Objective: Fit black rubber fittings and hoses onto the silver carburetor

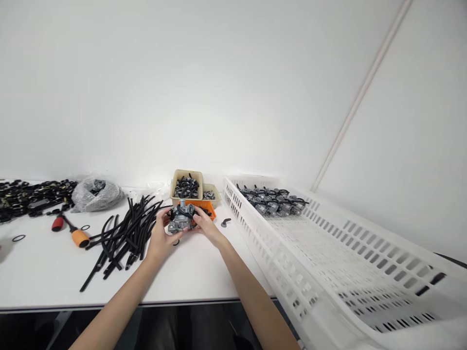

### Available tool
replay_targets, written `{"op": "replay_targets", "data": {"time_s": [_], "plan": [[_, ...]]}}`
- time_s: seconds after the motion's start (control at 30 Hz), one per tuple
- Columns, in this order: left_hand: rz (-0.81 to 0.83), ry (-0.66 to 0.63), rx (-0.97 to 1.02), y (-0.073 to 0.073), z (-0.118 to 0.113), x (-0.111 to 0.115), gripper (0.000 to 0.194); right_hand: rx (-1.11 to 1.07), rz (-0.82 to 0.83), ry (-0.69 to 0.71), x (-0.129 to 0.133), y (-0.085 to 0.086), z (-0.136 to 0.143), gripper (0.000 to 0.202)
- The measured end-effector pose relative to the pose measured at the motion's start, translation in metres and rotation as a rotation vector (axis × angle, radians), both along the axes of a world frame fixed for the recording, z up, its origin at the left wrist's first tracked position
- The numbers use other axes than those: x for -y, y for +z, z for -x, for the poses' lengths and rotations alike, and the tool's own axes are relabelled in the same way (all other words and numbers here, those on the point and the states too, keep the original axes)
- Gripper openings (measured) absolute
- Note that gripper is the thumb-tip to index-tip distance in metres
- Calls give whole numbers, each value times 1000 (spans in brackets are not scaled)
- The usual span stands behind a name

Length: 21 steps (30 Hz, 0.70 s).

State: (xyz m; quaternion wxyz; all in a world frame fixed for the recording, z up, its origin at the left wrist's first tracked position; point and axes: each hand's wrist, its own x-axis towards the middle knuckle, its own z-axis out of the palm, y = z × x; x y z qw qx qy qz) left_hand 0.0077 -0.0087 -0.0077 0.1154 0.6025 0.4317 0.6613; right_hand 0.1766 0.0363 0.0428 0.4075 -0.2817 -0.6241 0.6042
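At the far left of the white, smooth worktop [204, 284], a heap of small black parts with brassy glints [32, 197] lies beside a crinkled, translucent bubble-wrap bag [98, 193]. Nearer the person are a bulbous red handle [57, 223] and a bulbous orange handle [80, 238], with a thin black rubber ring [18, 238] to their left. A loose sheaf of matt black flexible tubes [133, 233] fans out next, some straight, some bowed.

The left hand [160, 238] reaches up and inward from the near edge, its fingers curled round the left side of a silver-grey cast-metal carburettor [179, 219], thumb along the lower front. The carburettor is held just above the worktop, roughly upright: its long axis runs up and down, the narrow cylindrical neck points up, and a round mouth faces rightward and toward the person. A black hose curves across it. The right hand [206, 227] slants in from the near right, clamped on the other side.

Behind them stand two beige plastic bins [175, 183] of small parts and a bright orange basket [213, 214], partly hidden. A small dark elbow-shaped piece [225, 222] lies to the right, near a long white slotted plastic crate [310, 248] whose far end holds rows of similar metal units [275, 201].
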Motion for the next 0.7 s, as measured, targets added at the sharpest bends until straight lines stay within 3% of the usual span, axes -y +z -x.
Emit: {"op": "replay_targets", "data": {"time_s": [0.1, 0.23, 0.43, 0.7], "plan": [[-123, 60, -109, -8, 2, -5, 70, -53, -154, -114, 5, 0, 9, 59], [-211, 51, -196, -13, 3, -7, 62, -78, -184, -151, 8, 0, 13, 58], [-154, 11, -193, -11, 4, -5, 63, -104, -161, -173, 6, -3, 14, 57], [-57, -41, -127, -4, 2, -3, 81, -148, -151, -285, 8, -8, 19, 50]]}}
